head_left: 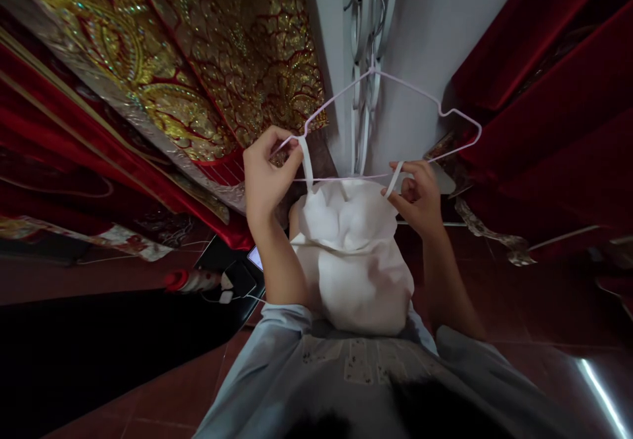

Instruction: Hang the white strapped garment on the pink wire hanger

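Observation:
A pale pink wire hanger (372, 70) hangs by its hook in front of me. Below its lower bar is a white garment (363, 281) with thin shoulder straps. My left hand (270, 172) pinches around the hanger's left end, where the left strap (307, 162) loops over the wire beside my thumb. With thumb and fingers, my right hand (418, 192) holds the right strap (394, 178) stretched as a loop. That strap is inward of the hanger's right end and apart from its tip.
Red and gold sequined garments (237, 43) hang on the left, dark red ones (554, 96) on the right. A white metal rack (363, 122) stands against the wall. On a black surface (148, 340) at left are a red-capped bottle (190, 281), a phone (254, 258) and a charger (226, 296).

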A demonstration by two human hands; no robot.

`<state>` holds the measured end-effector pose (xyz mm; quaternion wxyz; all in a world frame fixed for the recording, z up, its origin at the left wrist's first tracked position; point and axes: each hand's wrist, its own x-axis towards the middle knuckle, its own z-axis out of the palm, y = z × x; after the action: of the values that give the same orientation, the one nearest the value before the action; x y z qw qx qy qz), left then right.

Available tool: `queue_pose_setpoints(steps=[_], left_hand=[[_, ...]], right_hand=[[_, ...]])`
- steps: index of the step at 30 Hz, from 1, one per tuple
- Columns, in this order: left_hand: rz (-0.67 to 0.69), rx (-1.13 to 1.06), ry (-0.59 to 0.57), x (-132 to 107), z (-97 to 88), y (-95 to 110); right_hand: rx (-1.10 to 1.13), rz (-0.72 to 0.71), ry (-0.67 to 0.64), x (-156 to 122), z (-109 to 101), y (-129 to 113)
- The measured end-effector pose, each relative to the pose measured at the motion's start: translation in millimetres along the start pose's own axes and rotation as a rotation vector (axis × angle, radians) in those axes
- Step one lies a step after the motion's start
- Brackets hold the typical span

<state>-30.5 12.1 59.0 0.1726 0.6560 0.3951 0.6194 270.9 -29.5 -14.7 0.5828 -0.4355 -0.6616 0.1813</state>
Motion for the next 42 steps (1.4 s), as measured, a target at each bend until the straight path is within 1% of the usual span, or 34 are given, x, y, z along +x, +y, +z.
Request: queue_pose_setpoints(steps=[2, 4, 5, 7, 8, 10, 11, 12, 15, 16, 17, 18, 20, 22, 24, 25, 26, 27, 28, 30, 31, 32, 33, 34, 36, 37, 38, 39, 41, 42], left_hand=[[-0.063, -0.159, 0.162, -8, 6.2, -10], [-0.192, -0.374, 0.329, -22, 13.9, -22], [-0.272, -0.489, 0.363, -31, 18.3, -26], [-0.404, -0.669, 0.332, -46, 27.8, -29], [-0.434, -0.722, 0.305, -53, 32.3, -28], [-0.433, -0.76, 0.274, -61, 39.5, -21], [-0.417, -0.757, 0.273, -62, 41.7, -17], [-0.403, -0.748, 0.272, -63, 42.9, -13], [-0.384, -0.722, 0.283, -60, 42.2, -7], [-0.379, -0.722, 0.289, -58, 41.4, -7], [-0.374, -0.728, 0.294, -58, 40.8, -8], [-0.368, -0.739, 0.297, -57, 40.3, -9], [-0.359, -0.757, 0.297, -57, 40.1, -11], [-0.353, -0.756, 0.301, -57, 40.3, -13], [-0.35, -0.75, 0.307, -57, 40.2, -14], [-0.353, -0.75, 0.308, -58, 40.0, -15], [-0.358, -0.752, 0.305, -58, 39.8, -14], [-0.365, -0.755, 0.299, -58, 39.6, -14], [-0.372, -0.758, 0.293, -58, 39.4, -13], [-0.379, -0.761, 0.283, -59, 39.1, -11], [-0.378, -0.765, 0.28, -59, 39.1, -11], [-0.376, -0.772, 0.277, -59, 39.1, -10], [-0.375, -0.778, 0.272, -60, 39.2, -9], [-0.374, -0.784, 0.268, -60, 39.4, -9], [-0.373, -0.784, 0.27, -60, 40.4, -8], [-0.376, -0.776, 0.274, -61, 41.0, -8], [-0.383, -0.763, 0.284, -61, 41.5, -9], [-0.394, -0.744, 0.294, -63, 41.7, -9], [-0.421, -0.684, 0.297, -67, 39.5, -8], [-0.435, -0.638, 0.272, -70, 36.7, -7]], right_hand=[[0.004, -0.004, -0.002, 1, 2, 0], [0.01, 0.0, -0.015, 1, 5, -1], [0.01, -0.001, -0.027, 1, 7, -1], [0.001, -0.006, -0.053, 0, 11, -2], [-0.005, -0.007, -0.064, -1, 12, -2], [-0.016, -0.001, -0.047, -2, 9, 4], [-0.021, 0.003, 0.007, -1, 5, 9], [-0.023, 0.007, 0.095, 1, -2, 15], [-0.019, 0.027, 0.45, 14, -33, 39], [-0.015, 0.037, 0.513, 20, -45, 46], [-0.012, 0.049, 0.509, 28, -56, 50], [-0.015, 0.06, 0.463, 35, -64, 52], [-0.059, 0.064, 0.302, 51, -75, 46], [-0.156, 0.041, 0.157, 65, -76, 33], [-0.285, -0.031, 0.066, 76, -71, 16], [-0.346, -0.08, 0.048, 79, -67, 8], [-0.398, -0.134, 0.06, 80, -63, 1], [-0.436, -0.189, 0.105, 79, -59, -4], [-0.463, -0.235, 0.176, 76, -55, -8], [-0.476, -0.28, 0.347, 64, -47, -13], [-0.457, -0.285, 0.401, 56, -42, -15], [-0.423, -0.278, 0.404, 46, -35, -16], [-0.374, -0.259, 0.347, 36, -27, -17], [-0.315, -0.229, 0.231, 25, -18, -17], [-0.198, -0.13, -0.065, 5, 2, -18], [-0.162, -0.072, -0.163, -4, 12, -18], [-0.142, -0.023, -0.202, -11, 21, -17], [-0.131, 0.012, -0.187, -17, 28, -16], [-0.118, 0.029, -0.09, -22, 37, -12], [-0.109, 0.022, -0.058, -22, 40, -11]])
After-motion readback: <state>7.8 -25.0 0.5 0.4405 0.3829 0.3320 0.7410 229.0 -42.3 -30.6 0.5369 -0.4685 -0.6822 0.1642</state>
